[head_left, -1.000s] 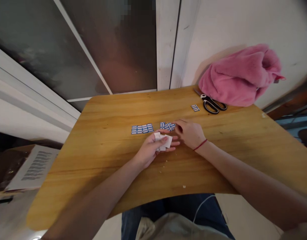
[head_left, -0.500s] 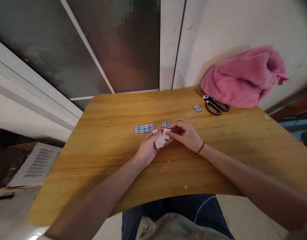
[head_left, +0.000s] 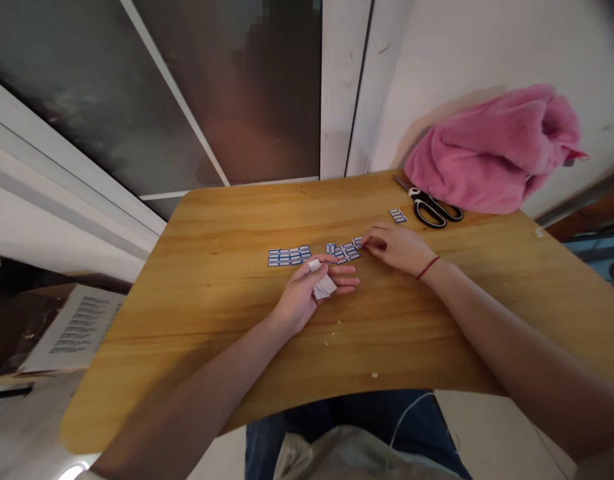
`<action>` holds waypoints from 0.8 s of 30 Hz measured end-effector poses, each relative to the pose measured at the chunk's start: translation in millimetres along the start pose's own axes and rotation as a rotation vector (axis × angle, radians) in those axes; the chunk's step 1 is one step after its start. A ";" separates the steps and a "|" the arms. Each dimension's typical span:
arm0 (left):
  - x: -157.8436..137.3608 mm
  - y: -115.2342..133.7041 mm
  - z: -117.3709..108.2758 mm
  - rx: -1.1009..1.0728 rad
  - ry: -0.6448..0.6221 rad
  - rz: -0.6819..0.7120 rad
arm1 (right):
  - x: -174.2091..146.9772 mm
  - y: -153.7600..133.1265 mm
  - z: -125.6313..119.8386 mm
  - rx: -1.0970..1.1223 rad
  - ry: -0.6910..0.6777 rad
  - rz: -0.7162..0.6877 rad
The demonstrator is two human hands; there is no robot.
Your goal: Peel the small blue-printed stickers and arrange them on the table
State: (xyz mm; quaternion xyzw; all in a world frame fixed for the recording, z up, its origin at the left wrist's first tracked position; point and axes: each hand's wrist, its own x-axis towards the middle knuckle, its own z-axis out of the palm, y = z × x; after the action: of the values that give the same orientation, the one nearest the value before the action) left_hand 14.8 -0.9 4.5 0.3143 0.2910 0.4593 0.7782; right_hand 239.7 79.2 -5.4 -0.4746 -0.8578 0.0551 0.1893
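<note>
My left hand, palm up, holds several small white paper slips under its thumb, its other fingers stretched out. At the right, my right hand pinches the edge of a small blue-and-white label piece. That piece is beside a loose group of blue-edged labels on the table. Left of this group, more blue-edged labels lie in neat rows, just beyond my left hand. A further label piece lies apart, near the scissors.
Black-handled scissors rest at the back right, against a pink plush bag. Tiny paper scraps dot the wooden table. A cardboard box stands at the left, below table height.
My right hand has moved right and away from my left hand, over to the loose label group. The left hand's fingers have spread, still keeping the slips.
</note>
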 end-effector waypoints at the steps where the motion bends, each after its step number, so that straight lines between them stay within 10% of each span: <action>1: 0.0 -0.4 -0.1 0.008 -0.005 0.005 | -0.7 -1.4 -1.1 -0.034 -0.023 0.006; 13: -1.2 1.9 1.5 0.032 -0.010 0.001 | -3.4 -10.6 -5.4 -0.096 -0.010 -0.022; 24: 2.6 1.7 -0.9 -0.159 0.081 -0.065 | -12.8 -50.5 2.3 0.317 0.216 -0.135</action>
State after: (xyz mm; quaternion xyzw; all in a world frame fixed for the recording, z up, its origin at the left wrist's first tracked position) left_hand 14.3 2.2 4.8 0.2230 0.2945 0.4679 0.8028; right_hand 204.9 41.3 2.9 -0.3834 -0.8429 0.1254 0.3560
